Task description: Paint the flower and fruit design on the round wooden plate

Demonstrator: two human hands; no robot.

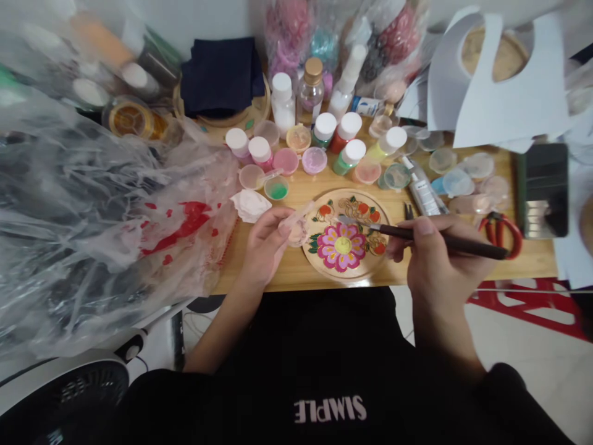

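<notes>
**Holding a paintbrush at a flowered wooden disc**

The right hand (435, 259) is gripping a dark-handled paintbrush (467, 246) right of centre in the frame, fingers closed around the handle. The brush's long axis is running almost level across the picture, sloping slightly. Its bristle end is pointing left and reaching the upper part of the round wooden disc (343, 247), while its back end is pointing right, toward the red-handled pliers (503, 232). The left hand (266, 244) is pinching a small clear cup (296, 230) of pale paint, tilted just beside the disc's left edge. The disc is lying flat near the front edge of the wooden table (296, 275), with paint bottles (347, 130) standing behind it.
</notes>
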